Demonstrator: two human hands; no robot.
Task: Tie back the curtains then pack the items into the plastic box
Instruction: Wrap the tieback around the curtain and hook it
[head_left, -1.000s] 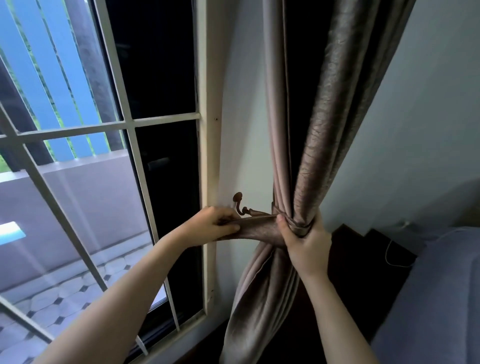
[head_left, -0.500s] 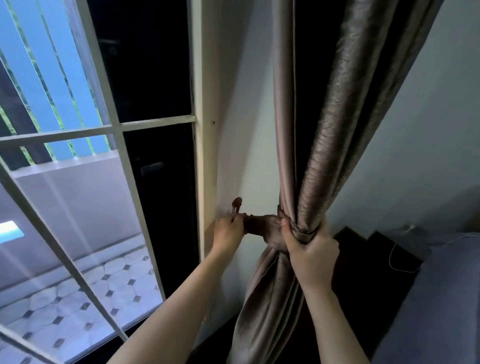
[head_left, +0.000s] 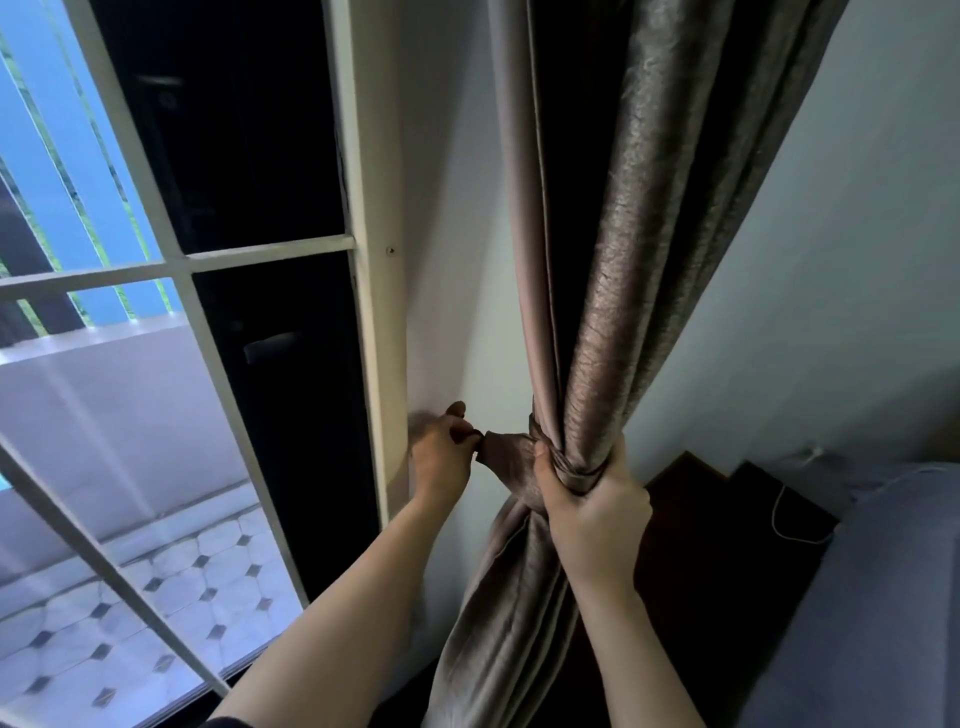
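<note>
Head view, we list: one brown curtain (head_left: 613, 260), gathered into a bundle against the white wall (head_left: 457, 260) right of the window frame (head_left: 371, 312); one matching tieback (head_left: 506, 453) wrapped round it; our right hand (head_left: 592, 501) clenched round bundle and tieback; our left hand (head_left: 441, 460) pinching the tieback's free end at the wall, beside the frame
</note>
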